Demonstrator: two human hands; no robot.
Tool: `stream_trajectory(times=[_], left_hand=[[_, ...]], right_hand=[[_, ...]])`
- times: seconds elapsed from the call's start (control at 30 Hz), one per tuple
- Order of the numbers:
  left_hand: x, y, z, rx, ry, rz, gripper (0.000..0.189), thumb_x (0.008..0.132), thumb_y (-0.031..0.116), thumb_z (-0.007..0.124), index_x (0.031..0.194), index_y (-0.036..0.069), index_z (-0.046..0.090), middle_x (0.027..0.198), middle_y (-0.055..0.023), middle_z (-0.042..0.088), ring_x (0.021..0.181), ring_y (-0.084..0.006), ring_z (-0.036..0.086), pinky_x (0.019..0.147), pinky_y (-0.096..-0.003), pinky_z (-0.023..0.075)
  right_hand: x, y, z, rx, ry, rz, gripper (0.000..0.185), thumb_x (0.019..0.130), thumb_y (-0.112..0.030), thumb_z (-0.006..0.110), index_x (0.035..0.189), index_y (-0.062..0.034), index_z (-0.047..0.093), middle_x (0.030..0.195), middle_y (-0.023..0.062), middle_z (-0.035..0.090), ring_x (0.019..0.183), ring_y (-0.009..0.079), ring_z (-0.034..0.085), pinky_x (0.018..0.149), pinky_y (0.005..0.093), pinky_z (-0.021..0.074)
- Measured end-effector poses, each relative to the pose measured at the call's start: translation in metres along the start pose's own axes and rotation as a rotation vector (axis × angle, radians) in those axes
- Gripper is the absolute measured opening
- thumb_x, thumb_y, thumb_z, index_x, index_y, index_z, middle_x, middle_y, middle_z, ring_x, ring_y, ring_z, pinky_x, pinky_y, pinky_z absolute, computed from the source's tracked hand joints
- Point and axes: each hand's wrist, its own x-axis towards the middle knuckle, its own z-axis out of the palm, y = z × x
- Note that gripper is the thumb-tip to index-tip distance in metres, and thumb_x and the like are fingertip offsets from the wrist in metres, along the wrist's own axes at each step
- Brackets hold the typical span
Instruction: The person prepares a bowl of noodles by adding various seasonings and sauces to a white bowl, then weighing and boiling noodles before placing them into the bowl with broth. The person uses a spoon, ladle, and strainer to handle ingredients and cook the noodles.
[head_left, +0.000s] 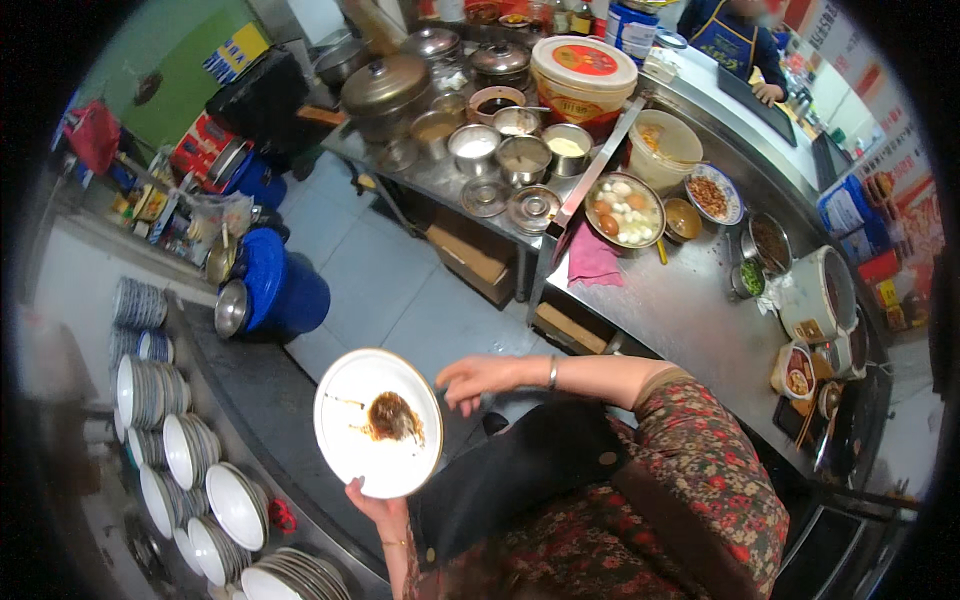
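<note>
My left hand (375, 510) grips the near rim of a round white plate (345, 439) with a gold edge. Dark brown sauce (394, 416) is smeared across the plate's middle, with a thin streak beside it. To the right of the plate, my right hand (480, 381) hangs in the air with fingers loosely bent. It looks to be just off the plate's rim, and nothing shows in its fingers. Below both hands lies my dark apron (525, 457).
Stacked bowls and plates (236, 506) line the left counter. Blue bins (296, 296) stand on the tiled floor. A steel table (420, 172) bears pots and seasoning tins; the right counter (660, 300) holds a bowl of eggs (622, 210). A person (739, 37) stands beyond.
</note>
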Motion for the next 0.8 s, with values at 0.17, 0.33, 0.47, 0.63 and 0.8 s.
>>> stream_trajectory(times=[0.17, 0.33, 0.47, 0.63, 0.8], left_hand=[[0.072, -0.011, 0.079, -0.007, -0.266, -0.01, 0.07, 0.071, 0.035, 0.056, 0.128, 0.001, 0.035, 0.123, -0.0164, 0.046, 0.11, -0.0315, 0.048, 0.092, -0.0422, 0.0427], [0.109, -0.02, 0.164, 0.032, -0.289, -0.049, 0.07, 0.065, 0.029, 0.057, 0.126, -0.001, 0.036, 0.12, -0.0155, 0.048, 0.11, -0.0313, 0.047, 0.092, -0.0414, 0.0424], [0.131, -0.042, 0.225, 0.054, -0.308, -0.052, 0.072, 0.065, 0.03, 0.058, 0.126, 0.0, 0.035, 0.121, -0.0163, 0.046, 0.11, -0.0315, 0.047, 0.091, -0.0414, 0.0429], [0.147, -0.057, 0.289, 0.115, -0.264, -0.03, 0.074, 0.066, 0.033, 0.058, 0.128, 0.001, 0.034, 0.121, -0.0169, 0.045, 0.11, -0.0322, 0.046, 0.091, -0.0419, 0.0431], [0.17, -0.061, 0.31, 0.122, -0.217, -0.044, 0.074, 0.067, 0.033, 0.057, 0.129, 0.001, 0.033, 0.123, -0.0173, 0.044, 0.111, -0.0327, 0.046, 0.092, -0.0421, 0.0421]], right_hand=[[-0.065, -0.056, -0.125, -0.932, 0.923, -0.23, 0.033, 0.071, -0.014, 0.064, 0.102, -0.0043, 0.057, 0.088, 0.0151, 0.061, 0.08, 0.0264, 0.06, 0.07, 0.0363, 0.0494], [-0.132, -0.163, -0.247, -1.656, 1.34, -0.402, 0.039, 0.066, -0.006, 0.062, 0.103, -0.0004, 0.052, 0.096, 0.0179, 0.056, 0.088, 0.0327, 0.055, 0.074, 0.0381, 0.0475], [-0.153, -0.219, -0.35, -1.968, 1.514, -0.238, 0.04, 0.065, -0.004, 0.06, 0.102, 0.0003, 0.047, 0.092, 0.0142, 0.051, 0.086, 0.0297, 0.051, 0.067, 0.0372, 0.0485], [-0.161, -0.244, -0.417, -2.071, 1.271, 0.01, 0.008, 0.067, -0.004, 0.053, 0.075, -0.0031, 0.055, 0.078, 0.0131, 0.057, 0.072, 0.0283, 0.057, 0.059, 0.0366, 0.049], [-0.181, -0.282, -0.416, -1.977, 1.002, -0.02, 0.005, 0.066, -0.005, 0.054, 0.07, -0.0025, 0.056, 0.073, 0.0142, 0.058, 0.071, 0.0291, 0.059, 0.062, 0.0388, 0.0483]])
